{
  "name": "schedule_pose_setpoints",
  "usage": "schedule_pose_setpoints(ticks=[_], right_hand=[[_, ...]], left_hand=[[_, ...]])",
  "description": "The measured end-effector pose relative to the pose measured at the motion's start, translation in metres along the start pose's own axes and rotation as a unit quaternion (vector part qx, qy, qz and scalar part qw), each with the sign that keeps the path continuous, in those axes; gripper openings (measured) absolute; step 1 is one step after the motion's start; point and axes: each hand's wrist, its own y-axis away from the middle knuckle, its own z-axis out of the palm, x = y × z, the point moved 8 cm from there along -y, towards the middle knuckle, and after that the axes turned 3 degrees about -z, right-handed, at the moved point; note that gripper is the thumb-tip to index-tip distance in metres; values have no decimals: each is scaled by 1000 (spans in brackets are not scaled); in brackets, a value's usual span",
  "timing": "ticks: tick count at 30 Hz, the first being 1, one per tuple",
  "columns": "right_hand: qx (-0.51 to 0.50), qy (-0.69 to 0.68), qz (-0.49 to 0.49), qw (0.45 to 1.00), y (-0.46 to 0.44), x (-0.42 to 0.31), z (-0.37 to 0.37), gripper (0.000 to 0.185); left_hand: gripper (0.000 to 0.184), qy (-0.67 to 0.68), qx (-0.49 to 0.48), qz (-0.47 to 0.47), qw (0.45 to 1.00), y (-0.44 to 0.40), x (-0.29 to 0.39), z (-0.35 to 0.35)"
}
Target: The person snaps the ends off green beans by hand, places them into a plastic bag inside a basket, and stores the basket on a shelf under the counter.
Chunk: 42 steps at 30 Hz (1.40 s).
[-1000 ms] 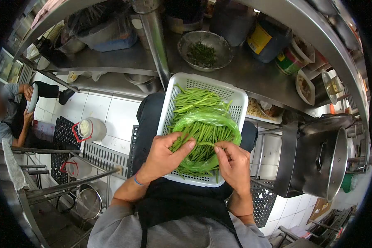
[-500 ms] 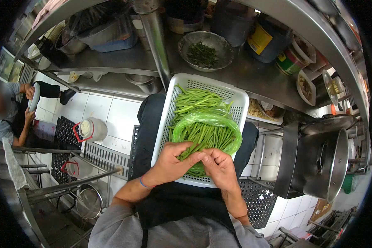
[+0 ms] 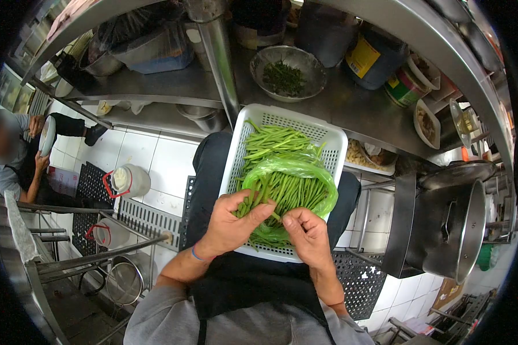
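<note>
A white perforated basket [image 3: 227,167] rests on my lap. Loose green beans [image 3: 276,141] lie in its far part, and a green plastic bag [image 3: 329,195] full of beans sits open nearer to me. My left hand [image 3: 230,223], with a band at the wrist, is closed around a small bunch of beans [image 3: 260,192] over the bag's left edge. Just to the right, my right hand [image 3: 306,233] pinches the end of a bean between thumb and index finger. The fingertips of the two hands are slightly apart.
Beyond the basket, a metal shelf [image 3: 339,121] holds a bowl of chopped greens [image 3: 285,77] and jars. A large steel pot [image 3: 449,227] stands at right. At left are a white bucket [image 3: 133,179] and a seated person [image 3: 17,155] holding a plate.
Half a second ago my hands were together at the beans; now their fingertips have parted slightly. The left hand still holds its bunch. The other person's plate has tilted.
</note>
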Motion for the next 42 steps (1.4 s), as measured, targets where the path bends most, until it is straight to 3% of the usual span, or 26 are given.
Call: schedule_pose_setpoints(ticks=[2,5,7,11,20,42], right_hand=[[36,79,-47,995,-1,-8,-7,16],[73,187,-131,971,1,-33,-7,17],[83,259,-204,941,2,-62,2,24],[45,271,-247,929,-1,-58,9,34],[44,295,-246,922,-2,-66,4,15],[14,282,-236,930,-1,-60,6,8]], left_hand=[[23,33,18,5,999,-2,2,-2],[22,-20,-86,-45,995,-6,-2,2],[22,-12,-108,-28,994,-5,0,10],[21,-20,-115,22,993,-6,-1,18],[21,-3,-170,-27,985,-4,-4,23],[20,44,-173,-73,981,0,-8,21]])
